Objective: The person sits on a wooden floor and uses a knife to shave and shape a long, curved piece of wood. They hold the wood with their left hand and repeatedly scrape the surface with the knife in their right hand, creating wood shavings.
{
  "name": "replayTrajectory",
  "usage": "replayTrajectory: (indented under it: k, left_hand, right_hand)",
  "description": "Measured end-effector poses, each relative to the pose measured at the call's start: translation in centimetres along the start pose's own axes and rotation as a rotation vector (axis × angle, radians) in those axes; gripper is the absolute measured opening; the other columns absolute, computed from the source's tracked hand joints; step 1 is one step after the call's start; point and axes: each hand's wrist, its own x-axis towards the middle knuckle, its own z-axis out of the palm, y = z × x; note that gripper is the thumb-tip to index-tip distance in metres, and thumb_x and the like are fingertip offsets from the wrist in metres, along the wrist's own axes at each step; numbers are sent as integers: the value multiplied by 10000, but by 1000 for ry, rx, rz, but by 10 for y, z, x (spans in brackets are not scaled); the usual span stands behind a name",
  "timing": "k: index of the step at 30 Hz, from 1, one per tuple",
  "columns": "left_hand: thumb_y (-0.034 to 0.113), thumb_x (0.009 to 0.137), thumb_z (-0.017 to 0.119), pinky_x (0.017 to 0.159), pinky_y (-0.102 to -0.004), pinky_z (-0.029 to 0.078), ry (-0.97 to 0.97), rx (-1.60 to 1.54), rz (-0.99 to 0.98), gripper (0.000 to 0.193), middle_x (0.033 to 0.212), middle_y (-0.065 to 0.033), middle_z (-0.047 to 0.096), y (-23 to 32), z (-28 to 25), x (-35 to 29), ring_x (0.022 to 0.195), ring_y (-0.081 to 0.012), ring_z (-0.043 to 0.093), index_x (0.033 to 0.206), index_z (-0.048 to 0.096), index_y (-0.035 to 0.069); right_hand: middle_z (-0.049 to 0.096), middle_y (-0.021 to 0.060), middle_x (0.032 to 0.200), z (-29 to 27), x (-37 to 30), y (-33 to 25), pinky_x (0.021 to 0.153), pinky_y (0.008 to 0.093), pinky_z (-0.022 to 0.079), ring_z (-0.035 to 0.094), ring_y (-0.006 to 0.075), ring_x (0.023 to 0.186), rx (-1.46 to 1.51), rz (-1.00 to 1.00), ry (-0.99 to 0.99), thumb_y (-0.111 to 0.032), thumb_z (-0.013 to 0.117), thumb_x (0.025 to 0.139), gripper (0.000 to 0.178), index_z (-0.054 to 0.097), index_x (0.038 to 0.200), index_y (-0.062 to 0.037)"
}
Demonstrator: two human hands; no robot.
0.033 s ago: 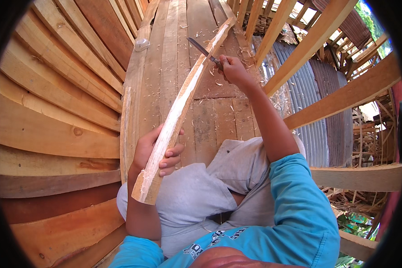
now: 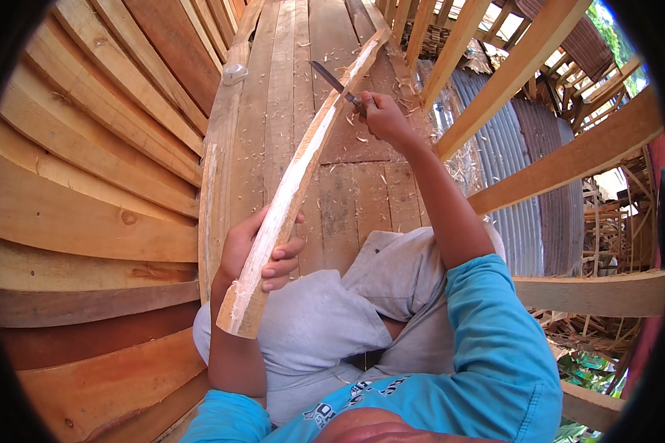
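Note:
My left hand (image 2: 238,247) is closed around the lower part of a long, slightly curved wooden bar (image 2: 292,181), its fingers wrapped over the right side. The bar slants from above my lap up to the far boards, with a pale whitish strip along its upper face. My right hand (image 2: 384,118) grips the handle of a knife (image 2: 329,78) near the bar's far end. The dark blade lies across the bar, its tip pointing up and left. The fingers hide most of the handle.
Wood shavings lie over the plank floor (image 2: 340,203). A small clear container (image 2: 234,74) sits at the far left. Stacked boards (image 2: 103,214) line the left side. Wooden slats (image 2: 510,74) stand on the right, with corrugated metal sheets (image 2: 506,159) beyond them.

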Motion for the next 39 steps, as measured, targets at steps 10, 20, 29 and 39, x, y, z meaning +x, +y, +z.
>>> replayTrajectory:
  k: [10,20,29,39]
  left_hand:
    - [377,1061,215,267,-252,379,13,14,16,436,607,-28,408,1,2,1,352,-98,403,1199,420,17]
    - [463,1056,231,299,-281,385,-56,-17,-37,499,647,-46,392,2,-9,3,391,-123,391,1204,472,53]
    - [389,1064,217,266,-240,367,46,80,7,439,610,-24,401,-1,6,2,345,-91,379,1190,439,32]
    - [401,1065,208,269,-234,377,38,86,3,450,610,-24,400,-1,4,3,349,-91,384,1173,444,34]
  right_hand:
    - [479,8,581,12,-16,-16,521,336,370,447,118,559,-346,-256,181,-596,564,941,625,598,753,0]
    - [425,20,469,20,-20,-23,378,335,299,395,156,385,-75,179,-143,-615,516,946,666,451,539,-92]
    - [239,-82,484,3,-24,-39,355,250,93,150,54,380,442,573,-468,-674,511,906,634,297,563,-186]
    - [382,-23,532,16,-19,-26,410,295,258,343,106,440,-4,263,-103,-720,476,911,701,413,563,-116]
